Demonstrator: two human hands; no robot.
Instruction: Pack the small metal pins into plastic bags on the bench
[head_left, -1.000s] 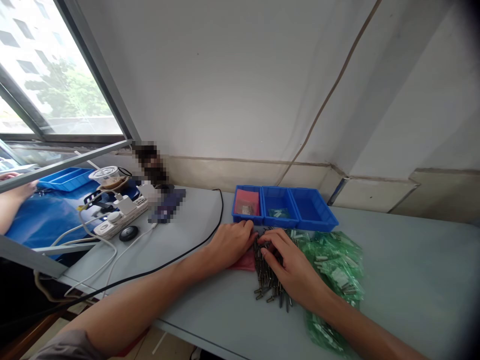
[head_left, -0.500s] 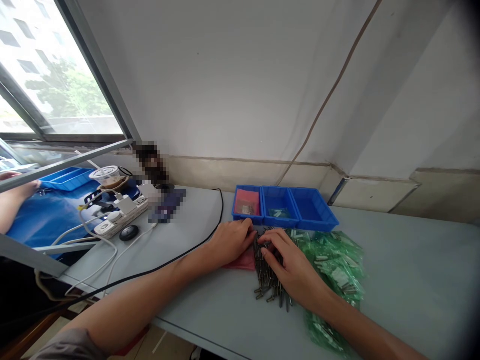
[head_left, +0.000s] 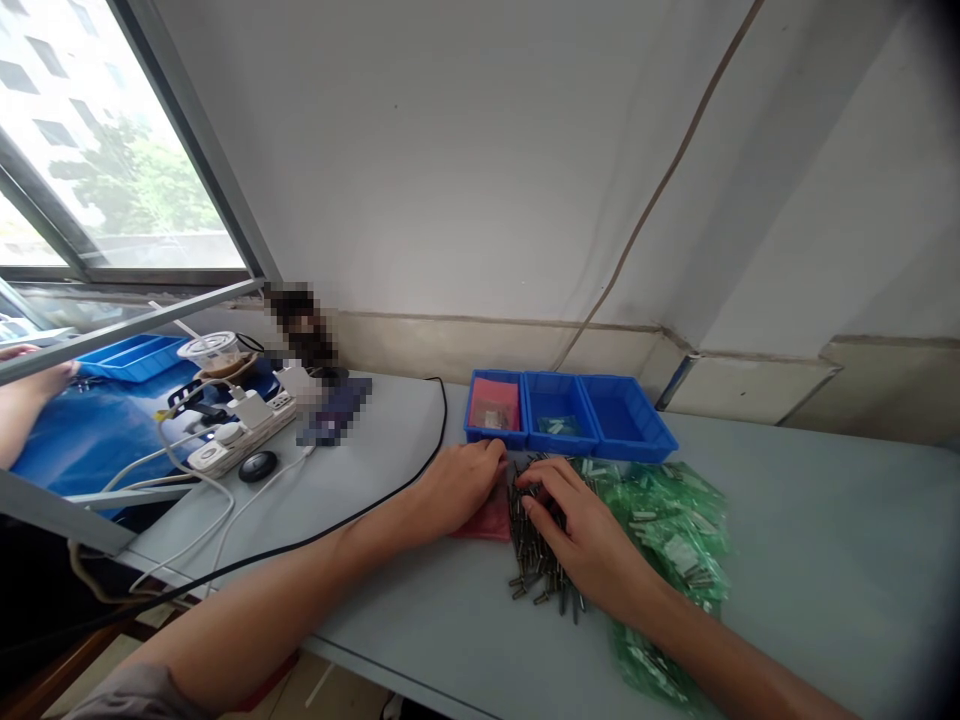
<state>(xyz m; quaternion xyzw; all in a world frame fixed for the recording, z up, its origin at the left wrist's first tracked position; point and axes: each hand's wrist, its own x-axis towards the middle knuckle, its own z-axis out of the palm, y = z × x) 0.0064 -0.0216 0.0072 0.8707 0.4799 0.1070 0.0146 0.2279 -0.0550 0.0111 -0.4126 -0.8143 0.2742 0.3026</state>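
My left hand point(head_left: 459, 490) rests over a red plastic bag point(head_left: 486, 522) lying on the table. Its fingers are curled and drawn together near the bag's far end; what they hold, if anything, is hidden. Just to the right lies a heap of thin metal fasteners with small heads point(head_left: 536, 560), like rivets or screws. Over this heap, my right hand point(head_left: 581, 520) has bent fingers, with a gap between thumb and forefinger; its fingertips reach down to the heap, and nothing shows between them. Green plastic bags point(head_left: 679, 535) with metal pieces inside lie beside and partly beneath my right forearm.
Behind my hands stand three joined blue bins point(head_left: 630, 415); the left one holds a red packet point(head_left: 495, 400), the middle one a small bag point(head_left: 559, 426). On the left are a black cable point(head_left: 360, 515), a black mouse-like object point(head_left: 258, 466), a power strip point(head_left: 225, 452) and another person's arm point(head_left: 34, 405).
My left hand has shifted very slightly, and a little more of the red bag shows beside its fingers. My right hand and the heap look the same.
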